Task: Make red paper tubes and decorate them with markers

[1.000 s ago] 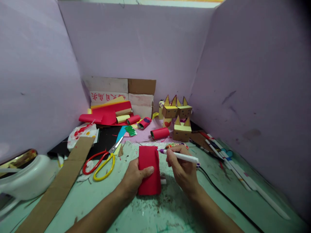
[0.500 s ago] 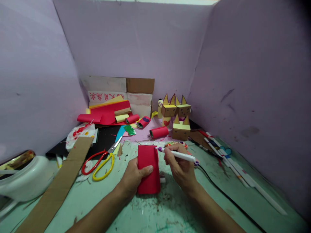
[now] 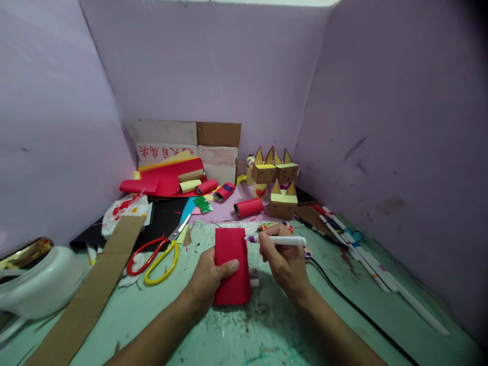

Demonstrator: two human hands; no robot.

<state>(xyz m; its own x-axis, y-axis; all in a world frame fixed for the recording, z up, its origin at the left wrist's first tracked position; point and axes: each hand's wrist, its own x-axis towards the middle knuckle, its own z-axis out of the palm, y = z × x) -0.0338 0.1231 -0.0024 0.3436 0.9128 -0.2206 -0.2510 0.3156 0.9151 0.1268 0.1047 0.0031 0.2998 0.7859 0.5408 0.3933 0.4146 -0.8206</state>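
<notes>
My left hand point(image 3: 211, 274) grips a red paper piece point(image 3: 232, 249) by its left side, thumb across the front and fingers hidden behind. The paper stands nearly upright over the green tabletop, its bottom edge slightly curved. In my right hand point(image 3: 284, 259) is a white marker point(image 3: 285, 240) with a purple end, pinched between thumb and fingers. Its tip meets the paper near the upper right edge. Scissors point(image 3: 173, 241) with one red and one yellow handle lie open to the left of my left hand.
Red paper rolls point(image 3: 248, 207) and cardboard boxes with pointed ears point(image 3: 283, 206) stand behind. A cardboard strip point(image 3: 95, 284) and a white pot-like vessel point(image 3: 41, 284) lie left. White marked sticks point(image 3: 381, 274) and a black cable point(image 3: 351, 305) run along the right.
The marker tip has moved slightly down along the paper's right edge, and the marker is now closer to level. My left hand and the paper have barely shifted.
</notes>
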